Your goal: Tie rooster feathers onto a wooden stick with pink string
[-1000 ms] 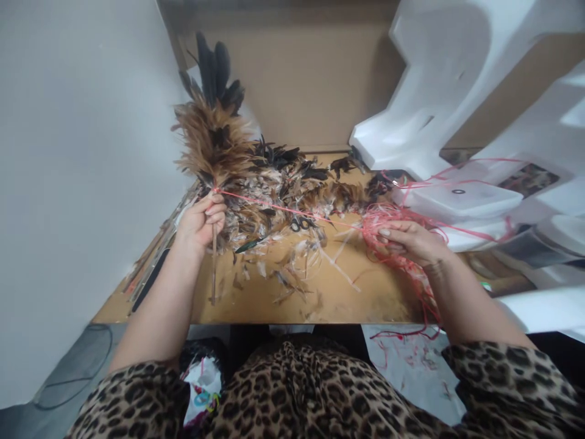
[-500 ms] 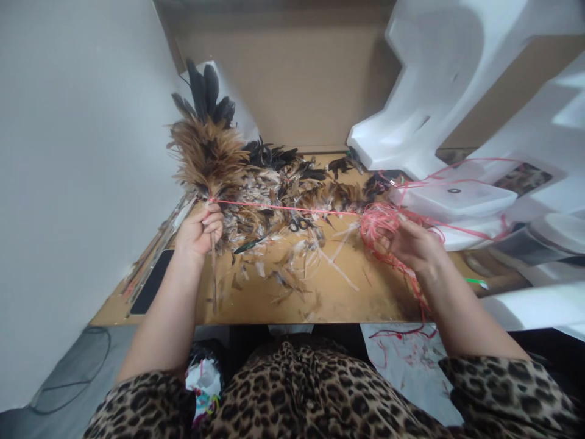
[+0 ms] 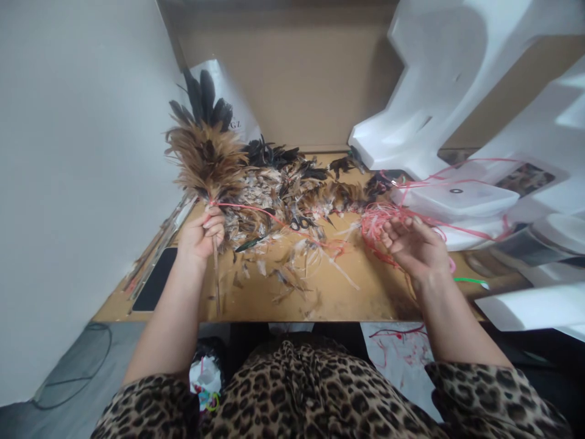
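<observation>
My left hand (image 3: 201,231) is closed round the thin wooden stick (image 3: 216,277) of a feather duster (image 3: 205,155), whose brown and black plumes stand upright above my fist. A pink string (image 3: 274,216) is wound at the base of the plumes and hangs slack across the table toward a tangled pink string bundle (image 3: 379,222). My right hand (image 3: 414,244) hovers palm-up beside that bundle with fingers spread, the string loose around it.
Loose brown, black and white feathers (image 3: 292,189) cover the brown table (image 3: 320,299), with scissors (image 3: 299,224) among them. A black phone (image 3: 153,286) lies at the left edge. White foam blocks (image 3: 439,91) crowd the right; cardboard (image 3: 301,85) stands behind.
The string was pulled taut between my hands; now it hangs slack. My right hand has opened and turned palm-up. The duster has stayed in place.
</observation>
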`<state>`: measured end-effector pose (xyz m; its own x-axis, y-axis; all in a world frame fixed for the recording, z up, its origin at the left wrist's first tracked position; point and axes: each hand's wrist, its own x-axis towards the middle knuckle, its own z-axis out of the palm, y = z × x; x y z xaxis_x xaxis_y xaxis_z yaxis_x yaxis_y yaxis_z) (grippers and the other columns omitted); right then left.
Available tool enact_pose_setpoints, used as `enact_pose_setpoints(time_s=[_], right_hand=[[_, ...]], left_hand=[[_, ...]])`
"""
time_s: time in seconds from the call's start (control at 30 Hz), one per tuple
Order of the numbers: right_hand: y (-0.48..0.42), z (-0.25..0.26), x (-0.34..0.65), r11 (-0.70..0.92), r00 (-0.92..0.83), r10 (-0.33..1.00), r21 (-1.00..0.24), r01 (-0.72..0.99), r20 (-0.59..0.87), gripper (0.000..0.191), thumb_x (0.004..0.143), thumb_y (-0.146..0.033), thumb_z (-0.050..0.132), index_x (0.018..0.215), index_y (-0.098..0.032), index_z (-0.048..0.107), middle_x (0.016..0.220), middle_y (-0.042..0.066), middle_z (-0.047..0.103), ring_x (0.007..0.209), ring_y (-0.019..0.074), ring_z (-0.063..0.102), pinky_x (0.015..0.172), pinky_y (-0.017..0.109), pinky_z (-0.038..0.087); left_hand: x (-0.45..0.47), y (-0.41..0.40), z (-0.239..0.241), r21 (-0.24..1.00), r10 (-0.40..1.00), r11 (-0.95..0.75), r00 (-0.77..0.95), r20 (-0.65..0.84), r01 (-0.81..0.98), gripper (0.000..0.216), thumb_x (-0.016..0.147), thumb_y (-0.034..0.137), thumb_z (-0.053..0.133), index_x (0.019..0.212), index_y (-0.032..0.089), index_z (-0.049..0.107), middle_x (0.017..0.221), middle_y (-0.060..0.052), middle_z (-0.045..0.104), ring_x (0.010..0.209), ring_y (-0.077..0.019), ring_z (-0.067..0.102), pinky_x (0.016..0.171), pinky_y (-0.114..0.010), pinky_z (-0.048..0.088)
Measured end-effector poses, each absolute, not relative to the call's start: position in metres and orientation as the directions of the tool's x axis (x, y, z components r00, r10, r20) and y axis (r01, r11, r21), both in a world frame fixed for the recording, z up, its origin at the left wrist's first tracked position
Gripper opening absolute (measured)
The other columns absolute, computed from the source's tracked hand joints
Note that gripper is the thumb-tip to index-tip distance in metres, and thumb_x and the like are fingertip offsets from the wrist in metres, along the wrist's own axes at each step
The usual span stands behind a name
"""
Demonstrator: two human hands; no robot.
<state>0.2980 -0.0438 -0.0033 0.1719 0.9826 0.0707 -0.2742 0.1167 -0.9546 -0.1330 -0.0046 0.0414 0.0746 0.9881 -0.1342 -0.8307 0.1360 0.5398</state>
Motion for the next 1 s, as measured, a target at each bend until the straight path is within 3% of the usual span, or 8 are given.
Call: enact_pose_setpoints(time_s=[0.13, 0.23, 0.43, 0.53, 0.63, 0.73, 0.83, 1.0], right_hand=[[-0.048, -0.014, 0.272, 0.131, 0.224, 0.968, -0.988, -0.084, 0.11, 0.02, 0.07, -0.041, 0.07, 0.081, -0.026, 0.064, 0.089, 0.003, 0.067, 0.082, 0.0181, 0.061, 0.073, 0.033, 0.049], [-0.05, -0.026, 0.25, 0.167, 0.044, 0.982, -0.955, 0.243, 0.183, 0.023, 0.071, -0.041, 0.07, 0.084, -0.022, 0.066, 0.09, 0.005, 0.067, 0.084, 0.0189, 0.061, 0.08, 0.035, 0.047], [-0.037, -0.048, 0.214, 0.301, -0.215, 0.953, -0.608, 0.735, 0.213, 0.036, 0.073, -0.044, 0.066, 0.1, -0.02, 0.067, 0.1, 0.011, 0.065, 0.096, 0.0258, 0.057, 0.086, 0.04, 0.043], [-0.026, -0.054, 0.204, 0.288, -0.194, 0.953, -0.499, 0.817, 0.231, 0.022, 0.076, -0.036, 0.062, 0.086, -0.018, 0.07, 0.093, 0.012, 0.066, 0.096, 0.027, 0.056, 0.088, 0.04, 0.04], [-0.019, -0.056, 0.207, 0.189, -0.096, 0.981, -0.716, 0.672, 0.168, 0.02, 0.077, -0.036, 0.059, 0.072, -0.017, 0.065, 0.077, 0.009, 0.066, 0.078, 0.0213, 0.059, 0.075, 0.035, 0.045], [-0.02, -0.048, 0.226, -0.001, -0.024, 1.0, -0.982, 0.189, -0.006, 0.026, 0.072, -0.043, 0.065, 0.078, -0.018, 0.064, 0.07, 0.005, 0.065, 0.061, 0.0148, 0.057, 0.06, 0.029, 0.046], [-0.029, -0.03, 0.249, -0.109, -0.035, 0.994, -0.983, -0.147, -0.105, 0.03, 0.063, -0.038, 0.075, 0.083, -0.019, 0.065, 0.072, 0.003, 0.065, 0.058, 0.0116, 0.057, 0.053, 0.025, 0.044], [-0.047, -0.007, 0.264, -0.138, 0.013, 0.989, -0.962, -0.236, -0.145, 0.024, 0.061, -0.032, 0.076, 0.074, -0.017, 0.062, 0.052, -0.004, 0.046, 0.04, 0.0041, 0.03, 0.037, 0.02, 0.019]], left_hand=[[-0.122, -0.01, 0.049, 0.542, 0.987, 0.149, 0.091, -0.131, -0.827, 0.017, 0.085, 0.002, 0.041, 0.074, 0.014, 0.046, 0.064, 0.003, 0.044, 0.042, 0.0004, 0.034, 0.034, -0.009, 0.022], [-0.118, -0.011, 0.055, 0.536, 0.989, 0.146, 0.106, -0.106, -0.831, 0.018, 0.086, 0.001, 0.038, 0.075, 0.014, 0.045, 0.064, 0.003, 0.044, 0.042, 0.0003, 0.034, 0.034, -0.009, 0.021], [-0.111, -0.011, 0.066, 0.549, 0.993, 0.121, 0.097, -0.072, -0.827, 0.019, 0.086, 0.002, 0.04, 0.073, 0.015, 0.044, 0.064, 0.002, 0.046, 0.043, 0.0, 0.035, 0.034, -0.01, 0.022], [-0.11, -0.011, 0.072, 0.55, 0.994, 0.112, 0.098, -0.054, -0.828, 0.019, 0.086, 0.002, 0.039, 0.074, 0.015, 0.045, 0.064, 0.002, 0.047, 0.042, 0.0, 0.035, 0.034, -0.01, 0.022], [-0.115, -0.01, 0.075, 0.569, 0.996, 0.086, 0.069, -0.052, -0.818, 0.019, 0.086, 0.002, 0.04, 0.075, 0.016, 0.047, 0.064, 0.002, 0.047, 0.042, 0.0002, 0.035, 0.035, -0.01, 0.021], [-0.124, -0.008, 0.073, 0.568, 0.999, 0.053, 0.037, -0.039, -0.822, 0.018, 0.086, 0.003, 0.042, 0.076, 0.016, 0.047, 0.065, 0.002, 0.048, 0.043, 0.0004, 0.035, 0.035, -0.009, 0.022], [-0.131, -0.005, 0.067, 0.538, 0.998, 0.066, 0.051, -0.043, -0.84, 0.018, 0.087, 0.004, 0.04, 0.076, 0.015, 0.047, 0.065, 0.002, 0.048, 0.043, 0.0003, 0.036, 0.035, -0.009, 0.022], [-0.121, 0.004, 0.055, 0.519, 0.992, 0.128, 0.098, -0.085, -0.845, 0.018, 0.088, 0.003, 0.037, 0.076, 0.014, 0.047, 0.063, 0.002, 0.047, 0.042, 0.0003, 0.035, 0.035, -0.009, 0.022]])
